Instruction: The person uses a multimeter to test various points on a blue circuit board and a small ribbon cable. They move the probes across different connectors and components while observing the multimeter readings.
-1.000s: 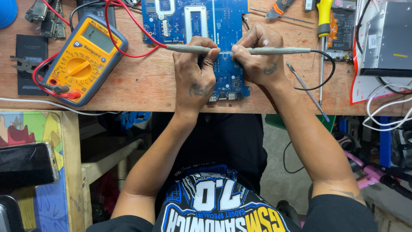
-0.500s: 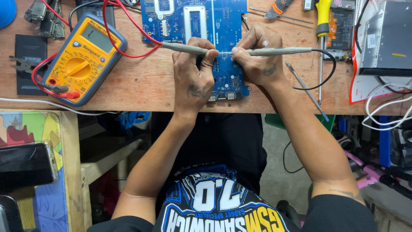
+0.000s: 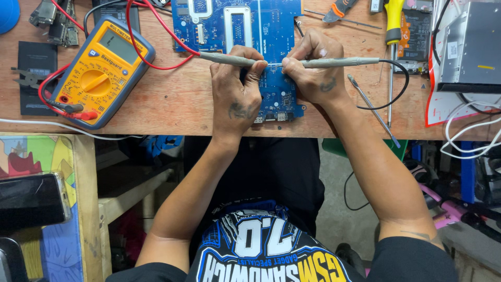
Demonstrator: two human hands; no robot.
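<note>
In the head view, the left hand [image 3: 235,96] gripped a grey probe [image 3: 227,59] and the right hand [image 3: 313,73] gripped a second grey probe [image 3: 339,62]. Both lay along the workbench [image 3: 172,104], parallel to its near edge, tips pointing at each other over the blue circuit board [image 3: 261,26]. A yellow multimeter [image 3: 102,70] stood toward the left end.

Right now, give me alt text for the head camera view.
Two bare hands, left hand and right hand, press grey pen-shaped test probes onto a blue circuit board on a wooden bench. A yellow multimeter sits left.
</note>
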